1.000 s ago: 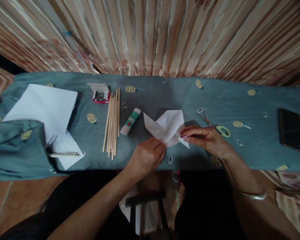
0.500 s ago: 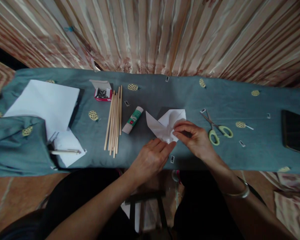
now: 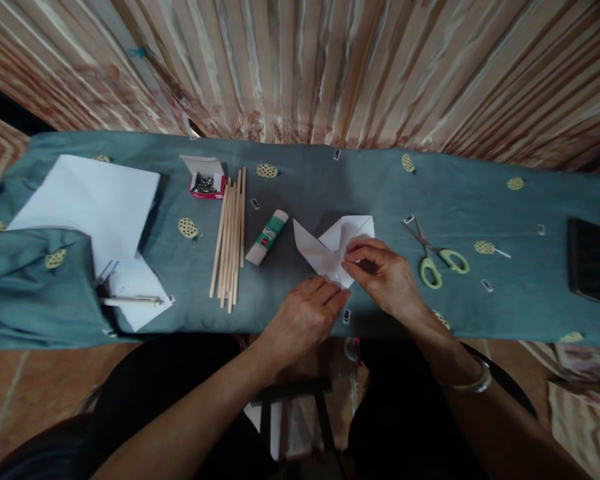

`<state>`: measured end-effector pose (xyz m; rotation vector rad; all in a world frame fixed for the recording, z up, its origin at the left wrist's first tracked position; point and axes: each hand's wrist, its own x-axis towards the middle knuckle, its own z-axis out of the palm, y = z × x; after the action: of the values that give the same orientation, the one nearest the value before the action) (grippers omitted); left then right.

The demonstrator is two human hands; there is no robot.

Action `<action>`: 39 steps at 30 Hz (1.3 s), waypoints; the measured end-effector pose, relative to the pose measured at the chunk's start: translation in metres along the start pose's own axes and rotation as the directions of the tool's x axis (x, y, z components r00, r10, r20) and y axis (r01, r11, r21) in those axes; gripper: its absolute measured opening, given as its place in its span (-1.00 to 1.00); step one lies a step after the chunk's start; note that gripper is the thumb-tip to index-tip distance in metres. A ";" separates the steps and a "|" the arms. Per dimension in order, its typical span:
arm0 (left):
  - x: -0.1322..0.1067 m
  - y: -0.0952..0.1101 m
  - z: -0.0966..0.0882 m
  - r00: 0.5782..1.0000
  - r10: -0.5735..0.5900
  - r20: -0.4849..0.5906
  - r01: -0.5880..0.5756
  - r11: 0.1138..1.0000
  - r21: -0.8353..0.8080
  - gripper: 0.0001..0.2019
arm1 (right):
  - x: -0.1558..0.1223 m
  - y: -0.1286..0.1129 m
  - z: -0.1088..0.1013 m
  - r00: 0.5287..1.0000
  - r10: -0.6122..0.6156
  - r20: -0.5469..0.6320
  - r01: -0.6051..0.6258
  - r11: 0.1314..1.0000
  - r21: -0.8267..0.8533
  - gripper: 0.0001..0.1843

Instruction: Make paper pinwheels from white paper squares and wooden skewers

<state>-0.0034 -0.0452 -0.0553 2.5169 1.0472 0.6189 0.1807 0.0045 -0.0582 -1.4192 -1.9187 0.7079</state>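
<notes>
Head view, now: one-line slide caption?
Left hand at a folded paper's near edge, right hand pinching it, between glue stick and scissors.

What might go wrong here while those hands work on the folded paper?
The paper might crease or tear where the right hand pinches it. The scissors lie with blades parted near that hand, so a careless reach might nick it. The open box, if bumped, might spill its small metal pieces.

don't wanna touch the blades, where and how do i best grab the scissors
Likely by the green handles, from the near right side: the scissors lie with their blades parted and pointing away to the left, leaving the handles on the near side.
</notes>
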 end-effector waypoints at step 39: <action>0.002 0.001 0.001 1.000 -0.008 0.010 0.008 1.000 -0.004 -0.81 | -0.016 -0.005 0.008 0.987 -0.163 -0.017 0.151 0.944 -0.292 -0.74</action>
<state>-0.0013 -0.0450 -0.0550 2.5084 1.0505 0.6057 0.1749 -0.0121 -0.0627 -1.4175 -2.1404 0.3281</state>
